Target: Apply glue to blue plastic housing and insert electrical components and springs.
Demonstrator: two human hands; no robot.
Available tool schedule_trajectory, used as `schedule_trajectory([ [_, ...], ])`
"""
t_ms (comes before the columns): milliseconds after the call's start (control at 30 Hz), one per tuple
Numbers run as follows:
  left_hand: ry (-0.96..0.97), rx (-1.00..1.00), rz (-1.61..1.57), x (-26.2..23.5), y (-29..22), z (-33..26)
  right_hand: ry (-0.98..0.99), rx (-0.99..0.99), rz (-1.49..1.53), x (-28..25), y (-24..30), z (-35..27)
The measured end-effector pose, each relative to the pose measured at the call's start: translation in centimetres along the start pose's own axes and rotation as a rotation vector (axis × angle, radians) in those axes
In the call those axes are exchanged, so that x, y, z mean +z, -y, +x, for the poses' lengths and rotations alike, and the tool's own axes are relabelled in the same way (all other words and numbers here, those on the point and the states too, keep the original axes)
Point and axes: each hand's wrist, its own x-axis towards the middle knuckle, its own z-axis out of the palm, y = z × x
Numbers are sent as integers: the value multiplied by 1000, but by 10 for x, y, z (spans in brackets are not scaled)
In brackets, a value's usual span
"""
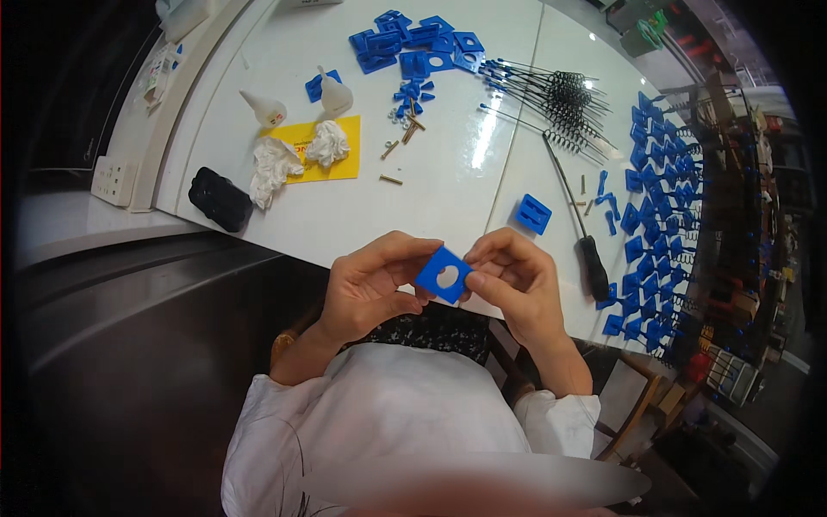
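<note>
Just over the near table edge, both hands hold a blue square plate with a round hole (432, 277). My left hand (369, 280) grips its left side between thumb and fingers. Thumb and forefinger of my right hand (520, 280) pinch its right corner. A slotted blue block (534, 214) lies on the table beyond my right hand. To the right of that hand rests a screwdriver (592, 267) with a black handle and long shaft. Small blue parts (611, 207) and a few screws (583, 184) lie near its shaft.
More blue plates (415, 41) are heaped at the far side, with brass bolts (390, 179) nearer. Black springs with long wires (560, 99) lie right of them. Rows of blue pieces (650, 224) line the right edge. Two white bottles (263, 109) and crumpled tissues (274, 168) are at left.
</note>
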Motion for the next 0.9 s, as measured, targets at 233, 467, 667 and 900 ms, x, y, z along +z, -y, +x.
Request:
schedule_trajectory([
  [233, 27, -33, 51, -10, 10, 0, -1, 173, 54, -1, -3, -2],
  [467, -243, 45, 83, -29, 9, -14, -320, -608, -1412, -49, 16, 11],
  [667, -325, 100, 103, -36, 5, -21, -244, -355, -1345, -58, 7, 32],
  [900, -388, 133, 95, -35, 6, -21, 0, -459, -1477, -32, 12, 79],
])
